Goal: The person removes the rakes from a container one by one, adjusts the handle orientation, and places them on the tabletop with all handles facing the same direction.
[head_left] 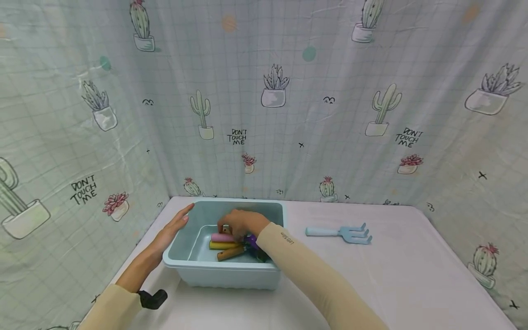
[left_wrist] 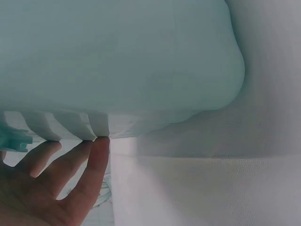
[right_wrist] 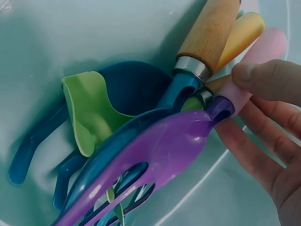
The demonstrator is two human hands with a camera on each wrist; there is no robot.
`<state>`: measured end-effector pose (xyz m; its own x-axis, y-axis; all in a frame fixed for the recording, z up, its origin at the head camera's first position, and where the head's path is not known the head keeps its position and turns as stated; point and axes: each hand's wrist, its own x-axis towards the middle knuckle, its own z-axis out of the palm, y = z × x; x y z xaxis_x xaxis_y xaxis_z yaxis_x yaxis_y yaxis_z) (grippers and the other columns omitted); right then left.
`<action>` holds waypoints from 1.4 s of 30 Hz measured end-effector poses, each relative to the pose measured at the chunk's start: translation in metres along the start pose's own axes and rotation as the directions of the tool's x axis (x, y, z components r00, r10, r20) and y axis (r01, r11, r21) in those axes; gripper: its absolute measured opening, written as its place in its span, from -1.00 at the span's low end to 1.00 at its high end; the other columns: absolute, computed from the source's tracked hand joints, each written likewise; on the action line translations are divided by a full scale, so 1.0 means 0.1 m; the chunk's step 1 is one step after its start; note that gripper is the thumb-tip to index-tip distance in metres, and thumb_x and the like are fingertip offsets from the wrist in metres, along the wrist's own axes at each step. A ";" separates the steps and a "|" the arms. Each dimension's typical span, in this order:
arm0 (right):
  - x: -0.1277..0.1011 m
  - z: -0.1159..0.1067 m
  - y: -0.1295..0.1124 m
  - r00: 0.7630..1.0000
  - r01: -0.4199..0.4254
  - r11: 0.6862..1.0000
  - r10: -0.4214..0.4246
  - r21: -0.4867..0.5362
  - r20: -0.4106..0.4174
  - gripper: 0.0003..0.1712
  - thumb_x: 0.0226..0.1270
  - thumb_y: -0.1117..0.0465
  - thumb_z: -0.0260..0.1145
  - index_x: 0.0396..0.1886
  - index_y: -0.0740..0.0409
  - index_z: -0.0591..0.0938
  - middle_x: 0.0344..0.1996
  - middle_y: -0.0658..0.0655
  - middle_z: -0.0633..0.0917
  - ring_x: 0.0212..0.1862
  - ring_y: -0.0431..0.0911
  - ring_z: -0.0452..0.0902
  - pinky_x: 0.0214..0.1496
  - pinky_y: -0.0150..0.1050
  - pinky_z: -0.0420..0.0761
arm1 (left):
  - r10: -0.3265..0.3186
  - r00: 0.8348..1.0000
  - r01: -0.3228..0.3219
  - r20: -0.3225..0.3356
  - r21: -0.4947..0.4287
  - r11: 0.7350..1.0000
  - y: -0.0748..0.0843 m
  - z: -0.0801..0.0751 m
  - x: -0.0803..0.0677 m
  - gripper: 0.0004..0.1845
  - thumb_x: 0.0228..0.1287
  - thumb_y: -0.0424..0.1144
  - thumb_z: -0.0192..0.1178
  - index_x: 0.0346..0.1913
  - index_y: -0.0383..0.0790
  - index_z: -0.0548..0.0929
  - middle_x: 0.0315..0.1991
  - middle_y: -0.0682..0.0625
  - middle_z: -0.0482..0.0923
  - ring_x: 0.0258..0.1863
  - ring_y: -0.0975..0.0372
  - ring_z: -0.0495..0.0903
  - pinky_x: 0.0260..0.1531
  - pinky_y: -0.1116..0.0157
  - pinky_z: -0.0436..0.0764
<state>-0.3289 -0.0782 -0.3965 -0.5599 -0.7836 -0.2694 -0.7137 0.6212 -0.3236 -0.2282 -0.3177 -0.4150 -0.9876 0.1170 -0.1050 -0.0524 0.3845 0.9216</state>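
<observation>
A pale blue plastic bin (head_left: pixel 222 276) stands on the table with garden hand tools inside. My right hand (head_left: pixel 241 224) reaches into it and pinches the pink handle of a purple hand fork (right_wrist: pixel 183 136), thumb on the near side and fingers behind. Beneath the fork lie a blue tool with a wooden handle (right_wrist: pixel 207 37), a green scoop-shaped tool (right_wrist: pixel 94 113) and a yellow handle (right_wrist: pixel 242 37). Along the bin's left side, my left hand (head_left: pixel 165 238) is stretched out; the left wrist view has its straight fingertips (left_wrist: pixel 99 143) at the ribbed rim.
A light blue hand fork (head_left: pixel 338 233) lies on the white table (head_left: pixel 396 270), right of the bin. Behind and at both sides hangs a cactus-print curtain (head_left: pixel 247 68). A black strap piece (head_left: pixel 152 299) is at the left wrist.
</observation>
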 end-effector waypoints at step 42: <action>-0.03 -0.05 -0.05 0.992 0.100 0.995 -0.099 0.005 -0.081 -0.50 0.43 0.26 0.40 0.30 -0.21 0.64 0.03 0.06 0.78 -0.09 -0.19 0.68 -0.02 -0.35 0.72 | 0.009 1.000 -0.009 0.001 -0.017 1.000 0.04 0.00 -0.02 -0.33 0.69 0.17 -0.35 0.70 0.16 -0.18 0.72 -0.17 -0.30 0.67 -0.23 -0.14 0.51 -0.28 0.14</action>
<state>-0.3261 -0.0789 -0.3897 -0.5188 -0.8395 -0.1617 -0.7637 0.5401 -0.3538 -0.2263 -0.3168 -0.4114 -0.9878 0.1213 -0.0972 -0.0462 0.3682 0.9286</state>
